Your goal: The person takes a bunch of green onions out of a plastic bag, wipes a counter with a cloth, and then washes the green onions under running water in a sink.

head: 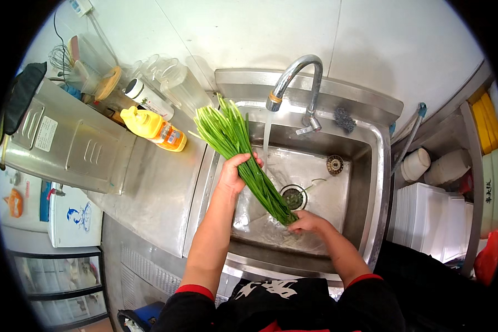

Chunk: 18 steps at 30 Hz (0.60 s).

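A long bunch of green garlic chives (pixel 257 176) slants over the left part of a stainless steel sink (pixel 336 232). My left hand (pixel 233 172) is wrapped around its middle, and the pale stem ends fan out past the basin's left rim. At the lower, leafy end, my right hand (pixel 309 222) has its fingers closed on the tips; the fingertips are partly hidden. Water (pixel 267 137) runs from the chrome gooseneck faucet (pixel 313 83) and passes behind the bunch. Below lies the drain (pixel 294 198), with a loose green piece at its edge.
A drain strainer basket (pixel 335 164) sits in the basin, and a steel wool scourer (pixel 344 120) on its back ledge. Left on the counter stand a yellow detergent bottle (pixel 153 128), a clear pitcher (pixel 184 85) and a steel appliance (pixel 74 137). White containers (pixel 427 220) fill the right shelf.
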{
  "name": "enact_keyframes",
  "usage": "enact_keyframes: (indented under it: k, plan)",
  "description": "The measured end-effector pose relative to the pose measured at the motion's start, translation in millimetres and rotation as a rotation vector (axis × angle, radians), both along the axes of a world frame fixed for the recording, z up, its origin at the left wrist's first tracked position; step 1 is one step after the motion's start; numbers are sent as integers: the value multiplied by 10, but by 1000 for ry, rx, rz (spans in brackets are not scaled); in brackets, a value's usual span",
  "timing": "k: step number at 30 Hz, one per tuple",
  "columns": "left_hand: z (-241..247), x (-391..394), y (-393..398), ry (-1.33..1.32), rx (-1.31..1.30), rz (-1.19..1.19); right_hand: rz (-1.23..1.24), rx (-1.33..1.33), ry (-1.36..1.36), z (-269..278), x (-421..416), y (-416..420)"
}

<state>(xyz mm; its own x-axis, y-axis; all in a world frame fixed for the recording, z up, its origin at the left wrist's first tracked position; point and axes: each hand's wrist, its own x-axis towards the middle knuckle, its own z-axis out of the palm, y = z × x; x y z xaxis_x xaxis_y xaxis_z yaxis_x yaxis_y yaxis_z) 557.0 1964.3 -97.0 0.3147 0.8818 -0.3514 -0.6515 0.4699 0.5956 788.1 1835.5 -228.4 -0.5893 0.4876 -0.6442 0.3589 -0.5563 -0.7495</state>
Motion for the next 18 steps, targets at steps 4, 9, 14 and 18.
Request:
enact_keyframes:
  k: [4,9,14,18]
  plan:
    - [-56,-40,-39,-14,-61,-32,290,714,-818,-47,222,153]
    - [-195,147,-268,-32,-61,-83,-659,478,265,721,-244,547]
    - [-218,175,-409,-82,-21,-146,-516,443,241,978,-360,523]
    - [-340,-4,-475,-109,-89,-90,-471,330,323,978,-346,501]
